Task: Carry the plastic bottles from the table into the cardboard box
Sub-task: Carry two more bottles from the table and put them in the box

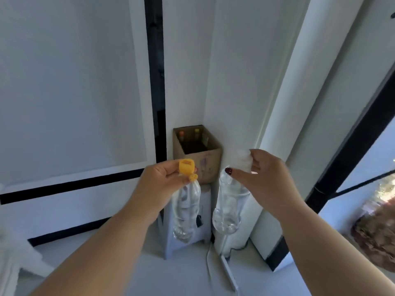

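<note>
My left hand (159, 180) grips a clear plastic bottle (185, 212) by its yellow cap (187, 166); the bottle hangs straight down. My right hand (263, 176) pinches a second clear bottle (228, 208) at its white cap, and it hangs down too. Both bottles are held in the air just in front of and below an open cardboard box (198, 154) in the wall corner. Inside the box stand two bottles (189, 135) with orange and yellow caps at its far side.
The box rests on a white stand (204, 218) in the corner. White walls with black stripes rise on the left and behind. A white cable (210, 265) trails over the floor. A brownish heap (378, 227) lies at the right edge.
</note>
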### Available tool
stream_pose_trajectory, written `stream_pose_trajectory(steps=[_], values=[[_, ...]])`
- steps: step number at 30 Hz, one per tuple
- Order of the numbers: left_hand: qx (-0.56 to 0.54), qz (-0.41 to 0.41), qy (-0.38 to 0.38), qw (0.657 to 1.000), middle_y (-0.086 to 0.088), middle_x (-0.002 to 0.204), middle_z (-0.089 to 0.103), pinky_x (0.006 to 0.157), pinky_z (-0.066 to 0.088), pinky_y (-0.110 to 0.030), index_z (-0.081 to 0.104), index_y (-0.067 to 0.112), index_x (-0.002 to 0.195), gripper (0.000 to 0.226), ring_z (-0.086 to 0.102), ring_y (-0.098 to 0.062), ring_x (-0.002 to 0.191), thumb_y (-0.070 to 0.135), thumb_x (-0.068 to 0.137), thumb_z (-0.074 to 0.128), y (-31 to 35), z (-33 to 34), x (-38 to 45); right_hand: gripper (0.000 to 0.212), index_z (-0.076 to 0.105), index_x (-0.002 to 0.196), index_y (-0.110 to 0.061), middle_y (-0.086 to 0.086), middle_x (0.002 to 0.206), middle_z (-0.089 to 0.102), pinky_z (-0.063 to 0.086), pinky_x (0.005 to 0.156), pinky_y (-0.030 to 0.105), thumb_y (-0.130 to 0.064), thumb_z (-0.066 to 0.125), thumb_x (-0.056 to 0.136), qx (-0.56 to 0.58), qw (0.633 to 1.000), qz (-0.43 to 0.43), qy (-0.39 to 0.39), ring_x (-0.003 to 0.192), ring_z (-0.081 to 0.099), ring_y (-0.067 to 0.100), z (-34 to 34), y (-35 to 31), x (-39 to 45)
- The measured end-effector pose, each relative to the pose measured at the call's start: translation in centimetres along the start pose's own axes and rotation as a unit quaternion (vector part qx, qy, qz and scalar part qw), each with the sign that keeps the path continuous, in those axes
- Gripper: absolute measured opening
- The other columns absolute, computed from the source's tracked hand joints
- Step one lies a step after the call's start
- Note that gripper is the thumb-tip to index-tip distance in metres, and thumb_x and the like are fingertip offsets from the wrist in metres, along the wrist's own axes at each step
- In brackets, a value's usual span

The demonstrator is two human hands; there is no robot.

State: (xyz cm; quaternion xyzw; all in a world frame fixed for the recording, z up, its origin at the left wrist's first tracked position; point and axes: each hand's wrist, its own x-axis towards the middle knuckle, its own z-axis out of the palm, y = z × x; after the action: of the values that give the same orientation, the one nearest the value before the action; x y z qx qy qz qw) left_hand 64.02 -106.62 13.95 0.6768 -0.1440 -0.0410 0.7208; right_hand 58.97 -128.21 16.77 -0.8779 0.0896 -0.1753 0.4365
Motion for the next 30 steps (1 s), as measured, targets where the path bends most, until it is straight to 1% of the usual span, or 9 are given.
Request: stream_pose_trajectory(steps=[2, 4, 6, 10, 14, 19, 22, 28, 30], values=[[-0.003, 0.003, 0.019, 1.0, 0.006, 0.089, 0.081, 0.064, 0.053, -0.01, 0.075, 0.026, 0.099, 0.034, 0.075, -0.005, 0.087, 0.005, 0.072, 0.078, -0.3, 0.2, 4.8, 0.045, 0.067, 0.113, -0.024, -0.008, 0.101, 0.073, 0.057, 0.089, 0.037, -0.041, 0.082, 0.073, 0.002, 1.0, -0.006, -0.007, 0.098, 0.068, 0.012, 1.0, 0.4, 4.9], [-0.001, 0.008, 0.028, 1.0, 0.007, 0.092, 0.081, 0.071, 0.055, -0.011, 0.073, 0.027, 0.103, 0.037, 0.075, -0.004, 0.091, -0.001, 0.078, 0.076, -1.0, 0.1, 10.7, 0.041, 0.068, 0.109, -0.025, -0.009, 0.099, 0.074, 0.057, 0.088, 0.037, -0.04, 0.081, 0.074, 0.004, 1.0, -0.011, -0.013, 0.097, 0.069, 0.012, 2.4, 1.2, 10.6], [-0.003, 0.017, 0.028, 0.999, 0.006, 0.093, 0.081, 0.076, 0.056, -0.015, 0.073, 0.027, 0.101, 0.037, 0.075, -0.006, 0.093, -0.002, 0.078, 0.075, -1.4, -0.1, 15.0, 0.042, 0.068, 0.111, -0.024, -0.009, 0.1, 0.074, 0.057, 0.087, 0.036, -0.04, 0.081, 0.074, 0.007, 1.0, -0.015, -0.009, 0.097, 0.069, 0.012, 3.5, 1.8, 14.5], [-0.026, 0.018, 0.017, 0.999, -0.001, 0.095, 0.08, 0.072, 0.055, -0.015, 0.074, 0.021, 0.099, 0.038, 0.075, -0.01, 0.091, -0.009, 0.075, 0.075, -3.3, -0.9, 25.4, 0.043, 0.069, 0.11, -0.024, -0.007, 0.098, 0.075, 0.058, 0.086, 0.038, -0.038, 0.082, 0.072, 0.025, 1.0, -0.008, 0.017, 0.097, 0.07, 0.015, 6.4, 3.3, 24.0], [-0.028, 0.01, 0.017, 0.999, -0.003, 0.096, 0.08, 0.075, 0.055, -0.015, 0.074, 0.019, 0.1, 0.038, 0.075, -0.011, 0.093, -0.01, 0.075, 0.075, -4.3, -1.7, 34.5, 0.042, 0.068, 0.111, -0.022, -0.007, 0.096, 0.074, 0.058, 0.084, 0.038, -0.036, 0.08, 0.074, 0.021, 0.999, -0.006, 0.042, 0.093, 0.07, 0.015, 8.3, 3.3, 32.4], [-0.04, -0.014, 0.022, 0.999, -0.001, 0.099, 0.08, 0.079, 0.055, -0.019, 0.074, 0.021, 0.098, 0.037, 0.074, -0.013, 0.099, -0.008, 0.076, 0.074, -5.9, -2.3, 43.5, 0.026, 0.067, 0.1, -0.026, -0.011, 0.093, 0.072, 0.055, 0.08, 0.03, -0.03, 0.079, 0.078, 0.055, 0.997, 0.009, 0.046, 0.092, 0.068, 0.009, 11.4, 4.4, 41.4], [-0.048, -0.048, 0.043, 0.997, -0.001, 0.101, 0.08, 0.08, 0.055, -0.023, 0.074, 0.02, 0.098, 0.036, 0.074, -0.013, 0.099, -0.008, 0.076, 0.075, -8.3, -2.2, 48.1, 0.026, 0.066, 0.1, -0.026, -0.012, 0.093, 0.071, 0.053, 0.081, 0.028, -0.028, 0.079, 0.077, 0.063, 0.997, 0.015, 0.03, 0.091, 0.067, 0.008, 14.3, 6.8, 46.3], [-0.033, -0.15, 0.102, 0.983, 0.002, 0.099, 0.079, 0.073, 0.054, -0.017, 0.074, 0.018, 0.102, 0.034, 0.073, -0.011, 0.096, -0.004, 0.076, 0.077, -16.2, -1.8, 54.5, 0.029, 0.065, 0.102, -0.024, -0.007, 0.094, 0.069, 0.051, 0.071, 0.029, -0.029, 0.079, 0.077, 0.038, 0.994, 0.085, -0.047, 0.087, 0.064, 0.013, 21.4, 14.1, 53.2], [-0.013, -0.189, 0.118, 0.975, 0.004, 0.099, 0.079, 0.08, 0.055, -0.024, 0.074, 0.02, 0.101, 0.035, 0.072, -0.012, 0.099, -0.002, 0.074, 0.079, -19.0, -1.9, 56.0, 0.025, 0.063, 0.098, -0.027, -0.008, 0.091, 0.066, 0.048, 0.065, 0.025, -0.026, 0.078, 0.078, 0.034, 0.991, 0.105, -0.075, 0.085, 0.062, 0.011, 23.6, 16.5, 54.3]])
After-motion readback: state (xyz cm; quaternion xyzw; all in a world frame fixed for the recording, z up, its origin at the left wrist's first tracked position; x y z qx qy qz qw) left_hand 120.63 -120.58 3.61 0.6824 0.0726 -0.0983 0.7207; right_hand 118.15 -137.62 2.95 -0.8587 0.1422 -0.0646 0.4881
